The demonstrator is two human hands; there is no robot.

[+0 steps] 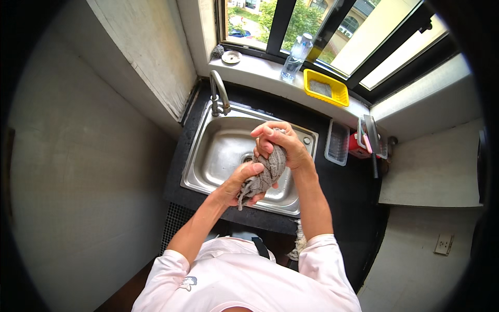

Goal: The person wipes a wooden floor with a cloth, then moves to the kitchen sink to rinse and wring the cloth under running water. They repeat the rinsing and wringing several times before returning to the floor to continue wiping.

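Note:
A bunched, twisted grey cloth (pixel 269 171) is gripped between both hands above the stainless steel sink (pixel 218 144). My left hand (pixel 241 181) holds its lower end, thumb on top, and a loose tail of fabric hangs there. Around the upper end, my right hand (pixel 282 142) is closed with curled fingers. Part of the drain (pixel 248 158) shows in the basin behind the cloth. At the sink's back left corner stands a curved metal faucet (pixel 219 91); no water stream is visible from it.
On the window sill are a clear plastic bottle (pixel 297 58), a yellow plastic basket (pixel 325 87), a small round dish (pixel 231 57) and a steel-wool scourer (pixel 218 51). A clear plastic tray (pixel 337 142) and a cleaver (pixel 372 134) are right of the sink. A wall (pixel 97 156) bounds the left.

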